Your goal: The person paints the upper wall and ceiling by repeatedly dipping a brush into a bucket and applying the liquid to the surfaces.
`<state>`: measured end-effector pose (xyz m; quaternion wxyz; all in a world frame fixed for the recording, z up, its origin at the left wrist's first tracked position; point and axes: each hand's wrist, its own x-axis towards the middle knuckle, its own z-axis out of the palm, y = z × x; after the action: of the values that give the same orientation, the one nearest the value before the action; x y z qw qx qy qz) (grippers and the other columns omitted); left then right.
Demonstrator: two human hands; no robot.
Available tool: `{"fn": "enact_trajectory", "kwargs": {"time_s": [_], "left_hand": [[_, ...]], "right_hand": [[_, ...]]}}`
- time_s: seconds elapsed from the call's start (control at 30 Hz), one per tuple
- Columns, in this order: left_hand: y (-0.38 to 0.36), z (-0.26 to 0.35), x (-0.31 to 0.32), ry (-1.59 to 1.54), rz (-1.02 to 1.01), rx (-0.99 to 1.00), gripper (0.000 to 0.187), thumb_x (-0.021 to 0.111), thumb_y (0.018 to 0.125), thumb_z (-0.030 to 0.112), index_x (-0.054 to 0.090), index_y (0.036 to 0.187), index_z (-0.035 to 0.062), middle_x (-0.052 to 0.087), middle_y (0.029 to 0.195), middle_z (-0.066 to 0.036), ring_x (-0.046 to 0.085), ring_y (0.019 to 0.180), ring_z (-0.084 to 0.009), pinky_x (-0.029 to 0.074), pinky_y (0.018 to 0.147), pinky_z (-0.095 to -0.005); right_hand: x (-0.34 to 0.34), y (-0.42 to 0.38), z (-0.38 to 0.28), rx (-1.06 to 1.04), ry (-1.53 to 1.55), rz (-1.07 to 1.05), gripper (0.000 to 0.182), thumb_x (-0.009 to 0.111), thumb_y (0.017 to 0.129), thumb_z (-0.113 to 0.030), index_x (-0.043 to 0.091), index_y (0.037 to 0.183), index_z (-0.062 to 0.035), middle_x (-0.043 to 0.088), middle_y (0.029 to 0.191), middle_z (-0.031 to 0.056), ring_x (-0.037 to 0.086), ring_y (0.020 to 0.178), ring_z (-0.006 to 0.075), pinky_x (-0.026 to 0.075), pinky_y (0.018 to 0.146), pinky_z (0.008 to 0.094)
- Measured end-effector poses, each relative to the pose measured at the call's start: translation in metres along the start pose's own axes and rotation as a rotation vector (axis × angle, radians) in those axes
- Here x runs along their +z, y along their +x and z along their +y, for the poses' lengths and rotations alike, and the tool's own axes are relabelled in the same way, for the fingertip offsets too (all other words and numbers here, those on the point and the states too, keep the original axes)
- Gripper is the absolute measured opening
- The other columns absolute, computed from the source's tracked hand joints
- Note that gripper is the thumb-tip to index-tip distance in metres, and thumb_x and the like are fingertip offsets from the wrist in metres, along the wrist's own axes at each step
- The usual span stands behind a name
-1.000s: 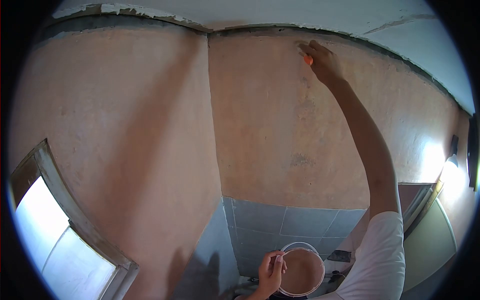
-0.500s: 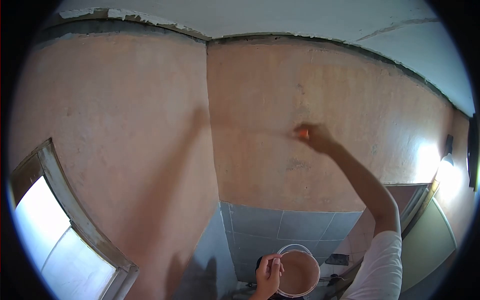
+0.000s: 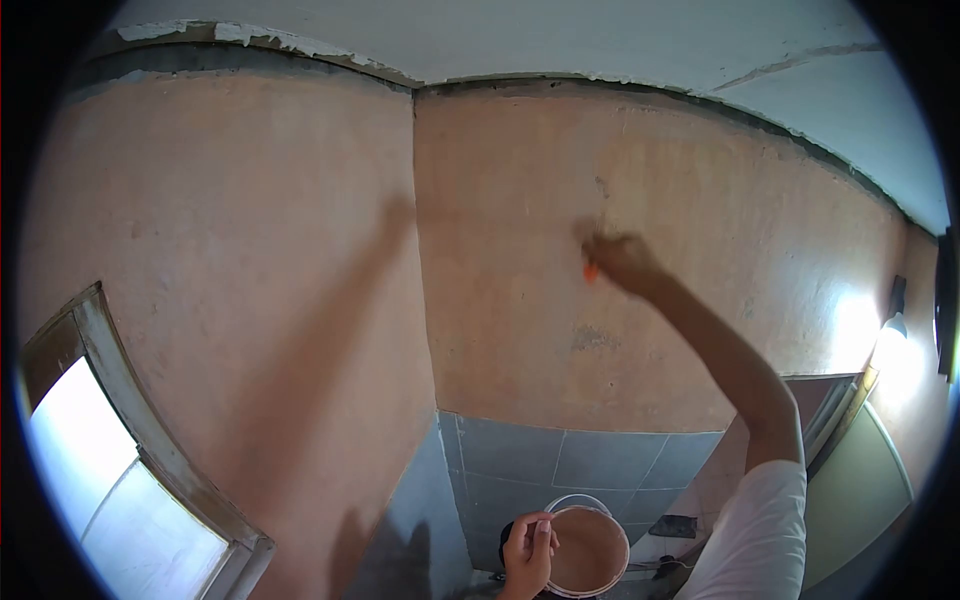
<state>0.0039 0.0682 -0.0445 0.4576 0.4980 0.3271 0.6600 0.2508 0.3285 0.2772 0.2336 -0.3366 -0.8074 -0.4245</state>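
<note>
My right hand point(image 3: 622, 262) is raised against the peach-coloured wall point(image 3: 520, 300) to the right of the corner, gripping a tool with an orange handle point(image 3: 590, 270); its working end is blurred against the wall. Low in the view my left hand point(image 3: 528, 552) holds the rim of a white bucket point(image 3: 588, 550) filled with peach-coloured paint. My right arm wears a white short sleeve point(image 3: 760, 540).
The two walls meet at a corner point(image 3: 418, 250) under a white ceiling with flaking edges point(image 3: 300, 45). Grey tiles point(image 3: 560, 460) cover the lower wall. A window with a worn frame point(image 3: 130, 440) is at the lower left. A bright lamp point(image 3: 895, 325) and a door frame point(image 3: 840, 410) are on the right.
My right hand came down the wall from just under the ceiling to mid-height, then shifted slightly up. The bucket and my left hand dropped a little lower in view.
</note>
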Motion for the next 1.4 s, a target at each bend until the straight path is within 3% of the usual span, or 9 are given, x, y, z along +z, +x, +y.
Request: {"fn": "enact_trajectory", "kwargs": {"time_s": [0.17, 0.2, 0.4, 0.6, 0.77, 0.9, 1.1, 1.23, 1.4], "left_hand": [[-0.001, 0.008, -0.009, 0.011, -0.096, -0.012, 0.019, 0.049, 0.103, 0.015, 0.057, 0.113, 0.0014, 0.053, 0.07, -0.001, 0.048, 0.059, -0.0067, 0.039, 0.054, -0.0215], [-0.001, 0.009, -0.01, -0.047, -0.14, -0.03, 0.014, 0.048, 0.102, 0.009, 0.055, 0.113, 0.0013, 0.055, 0.073, -0.002, 0.052, 0.063, -0.0069, 0.039, 0.056, -0.0209], [0.0, 0.005, -0.005, -0.053, -0.139, -0.012, 0.014, 0.049, 0.102, 0.008, 0.056, 0.112, 0.0012, 0.054, 0.074, -0.001, 0.052, 0.063, -0.0066, 0.039, 0.055, -0.0212], [0.001, 0.007, -0.005, -0.066, -0.111, -0.02, 0.014, 0.05, 0.102, 0.008, 0.056, 0.111, 0.0012, 0.055, 0.074, -0.001, 0.053, 0.063, -0.0064, 0.04, 0.055, -0.0211], [-0.003, 0.004, -0.013, -0.062, -0.093, -0.012, 0.013, 0.05, 0.102, 0.008, 0.057, 0.111, 0.0019, 0.054, 0.076, -0.001, 0.052, 0.062, -0.0065, 0.039, 0.055, -0.021], [-0.002, 0.001, -0.015, -0.034, -0.106, -0.01, 0.013, 0.05, 0.102, 0.01, 0.057, 0.111, 0.0025, 0.053, 0.077, -0.001, 0.051, 0.061, -0.0062, 0.038, 0.053, -0.0204], [0.002, 0.008, -0.014, -0.035, -0.079, -0.001, 0.013, 0.049, 0.102, 0.009, 0.056, 0.111, 0.0027, 0.053, 0.076, -0.001, 0.05, 0.062, -0.0059, 0.037, 0.053, -0.02], [0.003, 0.009, -0.019, -0.043, -0.089, -0.038, 0.013, 0.05, 0.101, 0.007, 0.056, 0.112, 0.002, 0.055, 0.079, -0.002, 0.054, 0.067, -0.0072, 0.041, 0.06, -0.022], [0.001, 0.015, -0.02, 0.058, -0.087, -0.046, 0.013, 0.051, 0.102, 0.009, 0.056, 0.111, 0.0031, 0.057, 0.08, -0.002, 0.053, 0.067, -0.0067, 0.041, 0.06, -0.0219]], "right_hand": [[0.021, -0.067, -0.052, 0.079, 0.166, -0.246, 0.018, 0.065, 0.089, -0.026, 0.069, 0.102, -0.014, 0.069, 0.101, 0.0056, 0.069, 0.083, 0.025, 0.055, 0.074, 0.0405], [0.001, -0.051, -0.052, 0.347, 0.316, -0.399, 0.021, 0.063, 0.091, -0.029, 0.068, 0.108, -0.0165, 0.068, 0.104, 0.0051, 0.068, 0.091, 0.0278, 0.052, 0.082, 0.0434], [-0.052, 0.033, 0.017, 0.227, -0.044, 0.165, 0.014, 0.062, 0.091, -0.017, 0.066, 0.103, -0.0118, 0.065, 0.094, 0.0016, 0.067, 0.072, 0.0215, 0.054, 0.062, 0.0349], [0.036, -0.041, -0.039, -0.126, -0.036, 0.232, 0.009, 0.067, 0.082, -0.011, 0.06, 0.088, -0.0092, 0.06, 0.08, 0.0042, 0.062, 0.059, 0.0174, 0.052, 0.053, 0.0319], [0.077, -0.111, -0.1, -0.004, 0.112, -0.223, 0.012, 0.066, 0.086, -0.017, 0.064, 0.094, -0.0098, 0.062, 0.083, 0.0066, 0.065, 0.065, 0.0217, 0.053, 0.056, 0.0361], [0.031, -0.046, -0.06, 0.4, 0.354, -0.086, 0.02, 0.063, 0.094, -0.023, 0.069, 0.108, -0.0113, 0.068, 0.099, 0.0112, 0.066, 0.071, 0.0293, 0.054, 0.064, 0.0383], [0.017, -0.01, -0.025, 0.237, -0.002, 0.298, 0.019, 0.064, 0.086, -0.013, 0.064, 0.105, -0.0101, 0.062, 0.084, 0.0048, 0.063, 0.065, 0.0222, 0.052, 0.06, 0.0375], [0.098, -0.117, -0.088, 0.021, -0.043, 0.126, 0.024, 0.065, 0.083, -0.013, 0.058, 0.105, -0.009, 0.058, 0.082, 0.0034, 0.061, 0.063, 0.0209, 0.049, 0.056, 0.0357], [0.107, -0.184, -0.156, 0.223, 0.211, -0.366, 0.025, 0.065, 0.085, -0.017, 0.063, 0.109, -0.0145, 0.06, 0.085, 0.006, 0.065, 0.076, 0.0242, 0.052, 0.068, 0.0413]]}}
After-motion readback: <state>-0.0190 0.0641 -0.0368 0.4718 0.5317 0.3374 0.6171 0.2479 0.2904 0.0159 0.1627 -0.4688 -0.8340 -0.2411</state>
